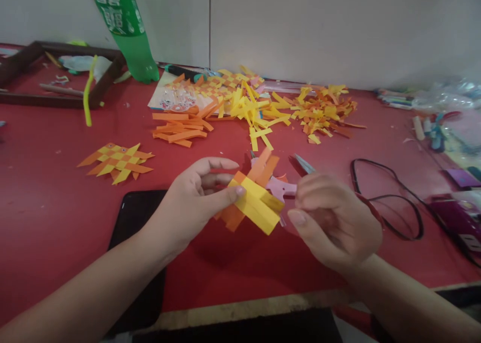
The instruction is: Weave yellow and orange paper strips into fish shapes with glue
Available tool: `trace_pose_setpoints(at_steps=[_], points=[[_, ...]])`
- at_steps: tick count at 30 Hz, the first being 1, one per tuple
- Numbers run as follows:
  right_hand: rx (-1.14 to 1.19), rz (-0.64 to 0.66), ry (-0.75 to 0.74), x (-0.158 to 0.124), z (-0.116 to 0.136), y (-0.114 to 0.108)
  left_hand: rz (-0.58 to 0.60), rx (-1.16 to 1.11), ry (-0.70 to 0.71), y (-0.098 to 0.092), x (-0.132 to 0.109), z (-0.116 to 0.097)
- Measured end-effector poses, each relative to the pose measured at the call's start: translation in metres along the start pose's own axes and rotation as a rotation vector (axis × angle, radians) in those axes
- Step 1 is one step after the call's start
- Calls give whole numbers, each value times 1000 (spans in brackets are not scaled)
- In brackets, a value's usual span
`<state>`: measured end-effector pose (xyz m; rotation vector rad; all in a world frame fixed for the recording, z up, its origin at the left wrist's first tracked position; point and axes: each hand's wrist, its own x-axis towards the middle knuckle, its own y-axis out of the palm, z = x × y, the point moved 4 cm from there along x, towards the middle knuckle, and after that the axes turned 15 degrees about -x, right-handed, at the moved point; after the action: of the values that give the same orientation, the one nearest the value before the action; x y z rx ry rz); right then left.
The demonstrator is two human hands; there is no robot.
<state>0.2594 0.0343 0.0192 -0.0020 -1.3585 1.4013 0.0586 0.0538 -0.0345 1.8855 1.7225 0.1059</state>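
My left hand (195, 195) pinches a small weave of yellow and orange paper strips (253, 200) just above the red table (56, 217), thumb on top and fingers behind. My right hand (332, 217) is curled closed right of the weave, its fingertips close to the weave's edge. A metal scissors blade (303, 164) sticks out up and left from its fingers, and a red loop shows by the palm. A pink paper piece (281, 187) lies between the weave and my right hand.
A finished orange-yellow woven piece (117, 161) lies at the left, near a black phone (137, 217). Loose orange strips (180, 130) and yellow scraps (285, 107) are heaped at the back. A green bottle (126, 27), a wooden frame (56, 100) and a black cable (391, 202) are also there.
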Motion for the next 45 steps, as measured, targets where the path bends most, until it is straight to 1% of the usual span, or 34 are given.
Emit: trace_pose_setpoints(at_steps=[3,5,8,11,14,16,19,21,24,26,29,32,35,38,40,42,44,45], points=[[-5,94,-8,1,1,6,39,-21,3,2,0,0],[-32,134,26,0,0,10,87,-16,16,6,-1,-2],[0,168,212,-7,-9,15,128,-30,28,9,-3,-3],[170,166,394,-14,-15,19,128,-50,58,9,-3,-5],[324,181,477,-16,-13,21,141,-22,90,9,-3,-5],[366,166,507,-15,-11,22,173,6,102,10,-3,-4],[332,125,547,-14,-11,20,201,47,76,13,-3,-3],[276,112,570,-13,-13,20,182,81,72,14,-4,-4],[192,104,577,-12,-16,18,163,113,110,16,-6,-7],[143,93,543,-10,-17,16,179,115,122,17,-8,-8],[113,82,486,-9,-18,15,201,116,95,18,-8,-7],[34,77,425,-10,-18,14,179,155,102,17,-7,-7],[-147,-9,268,-8,-15,9,167,170,85,17,-6,-8],[-259,-75,146,-6,-11,5,196,82,-13,16,-8,-5],[-282,-92,28,-4,-5,2,189,34,-51,14,-9,-5],[-262,-99,-102,-2,0,1,149,27,-54,13,-9,-5],[-214,-65,-195,-2,5,1,128,74,-42,15,-9,-5],[-196,-34,-218,-2,6,2,134,108,-31,17,-9,-6]])
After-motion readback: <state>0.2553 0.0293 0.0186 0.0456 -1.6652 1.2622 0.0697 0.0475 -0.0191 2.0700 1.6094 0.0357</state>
